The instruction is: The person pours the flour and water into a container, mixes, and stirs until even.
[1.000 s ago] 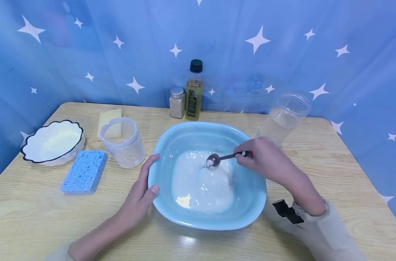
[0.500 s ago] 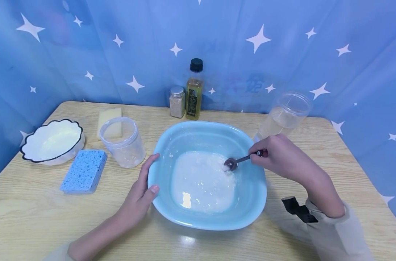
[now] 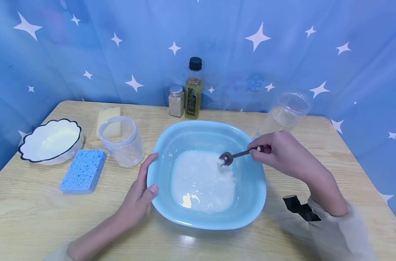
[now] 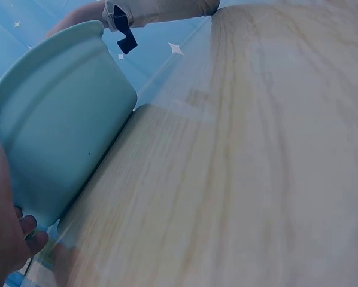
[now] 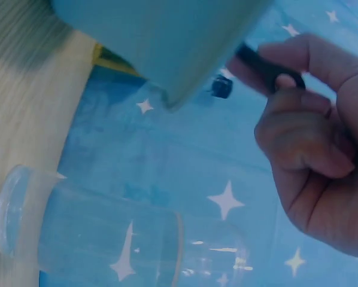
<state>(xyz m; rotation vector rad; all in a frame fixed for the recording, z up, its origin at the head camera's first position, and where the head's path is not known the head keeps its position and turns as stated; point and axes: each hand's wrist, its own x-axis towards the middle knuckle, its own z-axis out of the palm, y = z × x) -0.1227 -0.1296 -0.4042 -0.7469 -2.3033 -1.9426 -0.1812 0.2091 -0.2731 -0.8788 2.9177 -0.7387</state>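
Note:
A light blue plastic basin (image 3: 207,222) sits mid-table, holding a white, wet mixture (image 3: 201,185) with lumps on its right side. My left hand (image 3: 140,190) holds the basin's left side, thumb at the rim; in the left wrist view its fingertips (image 4: 36,239) curl by the outer wall. My right hand (image 3: 280,156) pinches the handle of a dark measuring spoon (image 3: 226,158). The spoon's bowl is at the right part of the mixture, with white stuff on it. From the right wrist view, thumb and fingers grip the handle's holed end (image 5: 278,75).
Behind the right hand stands a clear jar of liquid (image 3: 284,114). An oil bottle (image 3: 193,96) and a small shaker jar (image 3: 176,103) stand at the back. Leftward are an empty clear jar (image 3: 127,148), a blue sponge (image 3: 83,170), a pale yellow slab (image 3: 109,116) and a scalloped white bowl (image 3: 52,141).
My right hand has moved the spoon from the basin's middle to the right, then slightly back left. The white lump has spread flatter. My left hand stays on the basin.

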